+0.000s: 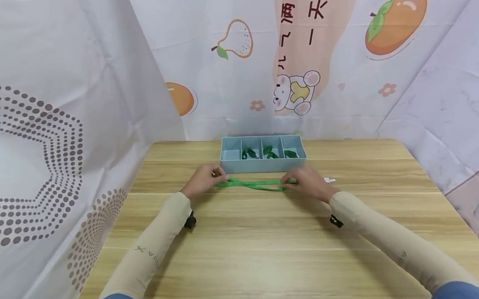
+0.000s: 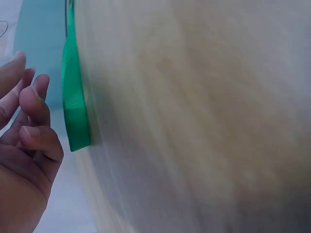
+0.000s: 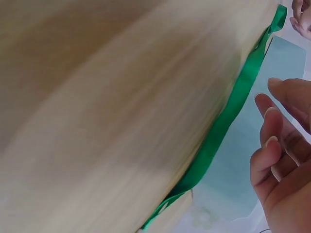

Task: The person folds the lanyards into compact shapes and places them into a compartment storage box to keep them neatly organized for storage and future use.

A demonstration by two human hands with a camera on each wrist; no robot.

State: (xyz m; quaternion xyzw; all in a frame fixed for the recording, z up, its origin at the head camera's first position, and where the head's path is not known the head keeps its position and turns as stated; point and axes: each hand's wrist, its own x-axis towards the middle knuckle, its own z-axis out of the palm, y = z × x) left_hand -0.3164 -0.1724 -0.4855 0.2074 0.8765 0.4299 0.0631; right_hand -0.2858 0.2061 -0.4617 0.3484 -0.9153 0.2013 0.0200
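Head view shows a green ribbon [image 1: 255,184] stretched flat along the wooden counter [image 1: 275,252] between the left hand [image 1: 203,179] and right hand [image 1: 307,181], each grip with loosely curled fingers at an end, whether pinching I cannot tell, just before a blue tray [image 1: 262,164] holding green pieces.

Green pieces [image 1: 267,152] in the tray [image 1: 262,165] are too small to identify.

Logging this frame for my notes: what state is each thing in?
green ribbon: stretched flat on the table, folded double
left hand: at the ribbon's left end
right hand: at its right end
tray: open, four compartments, three holding green pieces, leftmost looks bare
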